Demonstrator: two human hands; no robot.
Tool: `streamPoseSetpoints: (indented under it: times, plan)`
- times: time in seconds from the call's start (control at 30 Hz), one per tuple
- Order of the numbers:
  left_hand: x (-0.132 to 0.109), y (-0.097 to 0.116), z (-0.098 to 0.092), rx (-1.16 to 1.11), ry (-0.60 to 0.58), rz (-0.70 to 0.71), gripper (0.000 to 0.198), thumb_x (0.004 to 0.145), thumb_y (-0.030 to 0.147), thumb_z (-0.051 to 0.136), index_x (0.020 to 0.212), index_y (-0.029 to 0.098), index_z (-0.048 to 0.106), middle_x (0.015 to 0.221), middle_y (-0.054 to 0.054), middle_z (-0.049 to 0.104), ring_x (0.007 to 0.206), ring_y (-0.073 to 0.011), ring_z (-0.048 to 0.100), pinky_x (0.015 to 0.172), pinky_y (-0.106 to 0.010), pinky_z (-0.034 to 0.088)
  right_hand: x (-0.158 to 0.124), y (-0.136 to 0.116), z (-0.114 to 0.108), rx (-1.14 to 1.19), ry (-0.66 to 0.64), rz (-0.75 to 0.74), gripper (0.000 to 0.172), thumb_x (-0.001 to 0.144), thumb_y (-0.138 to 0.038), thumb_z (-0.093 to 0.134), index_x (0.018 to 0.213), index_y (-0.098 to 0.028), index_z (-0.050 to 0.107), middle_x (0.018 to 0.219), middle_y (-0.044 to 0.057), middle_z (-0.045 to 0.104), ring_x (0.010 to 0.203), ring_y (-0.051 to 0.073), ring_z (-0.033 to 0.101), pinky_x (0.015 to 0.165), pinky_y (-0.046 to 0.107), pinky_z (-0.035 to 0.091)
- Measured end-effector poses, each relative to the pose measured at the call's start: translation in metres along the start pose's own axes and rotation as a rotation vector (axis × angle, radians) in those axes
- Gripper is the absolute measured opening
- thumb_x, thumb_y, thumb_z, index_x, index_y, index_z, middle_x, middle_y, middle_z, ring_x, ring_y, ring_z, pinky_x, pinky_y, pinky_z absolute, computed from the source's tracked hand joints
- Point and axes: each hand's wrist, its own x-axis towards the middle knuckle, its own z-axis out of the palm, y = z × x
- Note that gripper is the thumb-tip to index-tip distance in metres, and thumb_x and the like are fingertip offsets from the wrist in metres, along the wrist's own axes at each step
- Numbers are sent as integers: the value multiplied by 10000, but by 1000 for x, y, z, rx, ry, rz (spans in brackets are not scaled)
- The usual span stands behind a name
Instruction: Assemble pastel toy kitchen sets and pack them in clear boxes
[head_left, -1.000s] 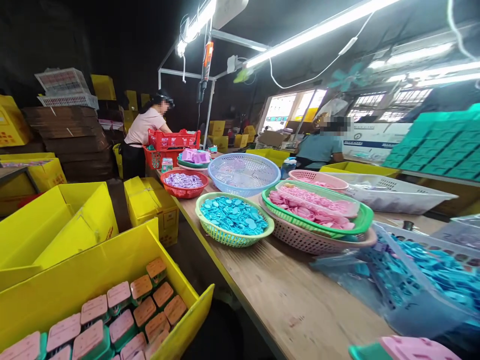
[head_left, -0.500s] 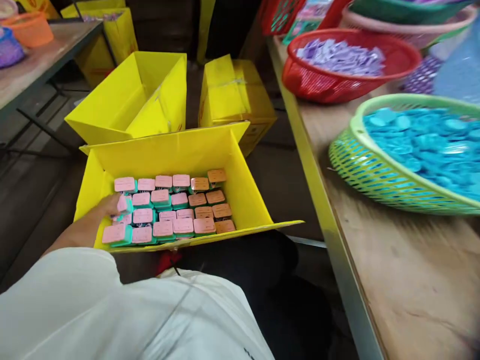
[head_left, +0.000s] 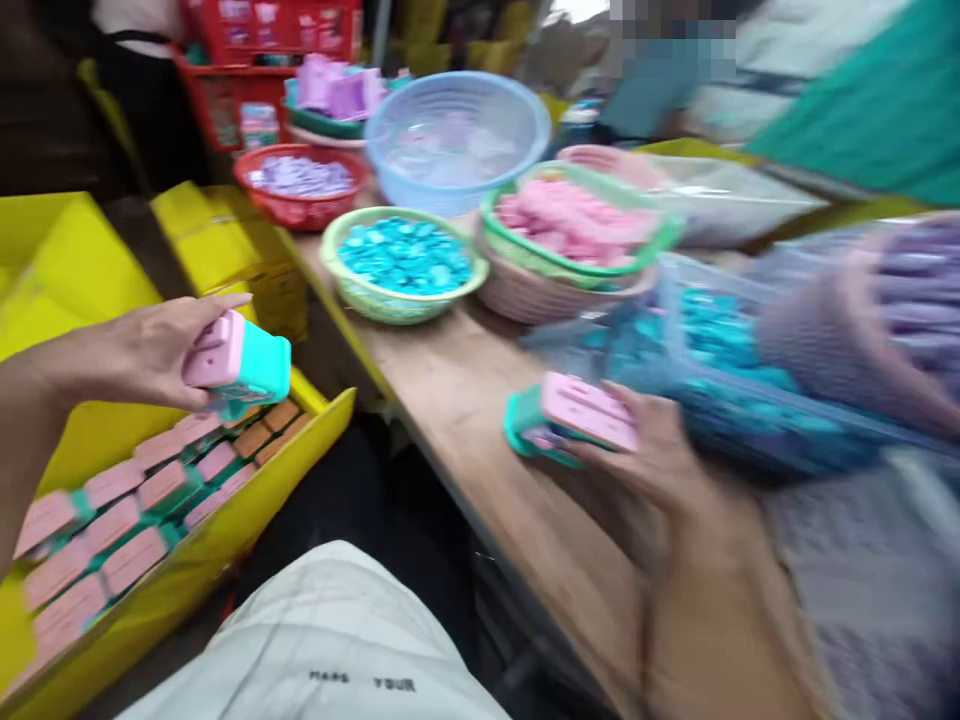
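Observation:
My left hand (head_left: 161, 350) grips a pink-and-turquoise plastic case (head_left: 259, 362) tilted above the yellow carton (head_left: 247, 520). Rows of similar cases with pink tops (head_left: 112, 525), and some orange-brown tops (head_left: 259, 440), fill the carton below it. Over the wooden table, my right hand (head_left: 652, 440) is closed around a second pink-and-turquoise case (head_left: 589, 412), its turquoise end pointing left. Whether that case touches the tabletop I cannot tell. Motion blurs both cases somewhat.
Along the wooden table (head_left: 450, 400) stand a light green basket of turquoise discs (head_left: 405, 308), a red basket of lilac pieces (head_left: 300, 210), a blue basin (head_left: 457, 185) and a green-rimmed basket of pink pieces (head_left: 517, 240). Clear bins of turquoise parts (head_left: 735, 400) lie to the right.
The view has swung right towards the table. My left hand has risen from the carton's left side and holds a case above it. My right hand, unseen before, now shows with another case.

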Motion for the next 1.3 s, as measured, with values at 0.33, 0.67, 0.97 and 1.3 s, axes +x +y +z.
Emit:
streamPoseSetpoints:
  times: [0.33,0.67,0.97,1.3]
  plan:
    - [252,255,7,361,-151,686,1239,573,343,726,1605,166,62,1453,-193,503,1233,-366,522,1029,-440,432,10,44,1,193,135,209,1026,475,-684,856,1311,-197,514,1237,125,590,1132,316,593,1014,519,490]
    - [300,273,44,298,58,703,880,735,232,628,1553,192,309,1583,-195,328,1342,-395,426,1043,-560,424,48,34,67,53,316,25,952,672,-806,670,1361,-170,512,1175,144,523,1082,326,555,955,530,492]
    - [130,123,124,-123,537,710,310,884,237,553,1187,237,620,1073,-90,719,1008,-205,649,966,-373,485,15,1,56,-266,511,-393,969,831,-511,714,1592,-196,205,1326,231,442,1207,444,465,966,652,457]
    - [-143,-84,262,-373,10,-1042,365,956,396,606,1216,141,605,1210,-90,629,1065,-240,633,915,-440,551,1,-178,177,153,-263,-1051,349,920,-224,630,1261,-281,582,1080,77,647,1024,253,635,881,411,536]
